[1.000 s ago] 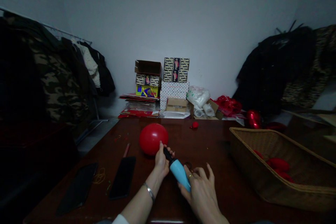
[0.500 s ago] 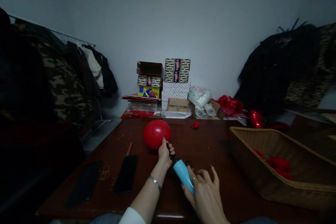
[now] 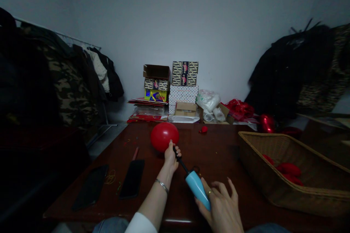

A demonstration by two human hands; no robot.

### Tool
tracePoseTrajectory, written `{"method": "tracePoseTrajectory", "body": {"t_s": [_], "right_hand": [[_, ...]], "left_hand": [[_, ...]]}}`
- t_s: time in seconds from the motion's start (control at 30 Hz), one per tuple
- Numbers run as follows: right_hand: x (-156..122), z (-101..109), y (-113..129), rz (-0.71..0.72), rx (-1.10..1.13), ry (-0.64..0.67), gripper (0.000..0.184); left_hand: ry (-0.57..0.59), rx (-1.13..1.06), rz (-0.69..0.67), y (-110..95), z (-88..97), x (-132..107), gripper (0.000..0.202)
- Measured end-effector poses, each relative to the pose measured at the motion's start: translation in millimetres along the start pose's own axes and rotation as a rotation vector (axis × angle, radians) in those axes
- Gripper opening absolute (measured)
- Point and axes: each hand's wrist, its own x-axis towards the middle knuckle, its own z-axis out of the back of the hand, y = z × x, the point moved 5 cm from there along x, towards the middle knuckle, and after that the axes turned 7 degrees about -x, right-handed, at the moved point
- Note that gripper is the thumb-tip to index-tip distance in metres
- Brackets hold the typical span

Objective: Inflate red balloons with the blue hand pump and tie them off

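Observation:
A red balloon [image 3: 164, 136], partly inflated, rests over the dark wooden table [image 3: 218, 153]. My left hand [image 3: 171, 157] is closed around the balloon's neck and the black nozzle end of a hand pump. The pump's light blue barrel [image 3: 197, 189] slants down to the right, with its thin black rod showing between nozzle and barrel. My right hand [image 3: 222, 207] grips the lower end of the barrel, with several fingers lifted and spread.
A wicker basket [image 3: 287, 189] with red balloons stands at the right. Two dark phones [image 3: 133, 178] and some rubber bands [image 3: 109, 179] lie at the left. Stacked boxes [image 3: 171, 87], bags and red items sit at the table's far edge. Clothes hang on both sides.
My right hand has drawn the blue barrel back toward me, exposing the black rod. The balloon looks slightly higher in the view as the camera shifted.

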Motion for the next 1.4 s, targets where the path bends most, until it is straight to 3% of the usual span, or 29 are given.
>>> {"method": "tracePoseTrajectory", "body": {"t_s": [0.17, 0.37, 0.53, 0.77, 0.93, 1.2, 1.4], "right_hand": [[14.7, 6.2, 13.4, -0.065, -0.02, 0.048, 0.043], [31.8, 4.9, 19.3, -0.062, -0.053, 0.089, 0.043], [34.5, 0.0, 20.9, -0.057, -0.074, 0.101, 0.044], [19.6, -0.1, 19.9, -0.068, -0.086, 0.073, 0.045], [2.9, 2.7, 6.6, -0.04, -0.098, 0.025, 0.044], [-38.8, -7.0, -23.8, 0.081, -0.091, -0.045, 0.048], [-45.9, -3.5, -29.4, 0.077, -0.109, -0.072, 0.047]], "left_hand": [[0.03, 0.018, 0.0, 3.4, 5.3, -5.0, 0.032], [0.025, 0.029, 0.035, 14.1, 7.7, -15.1, 0.031], [0.01, 0.056, 0.038, 11.7, 6.9, -18.6, 0.031], [-0.037, 0.105, 0.016, 20.6, 11.7, -16.8, 0.026], [-0.026, 0.098, 0.01, 30.2, 10.2, -13.1, 0.028], [-0.042, 0.082, -0.022, 18.9, 7.6, 0.8, 0.027], [-0.027, 0.071, -0.022, 18.5, 2.2, -2.4, 0.027]]}}
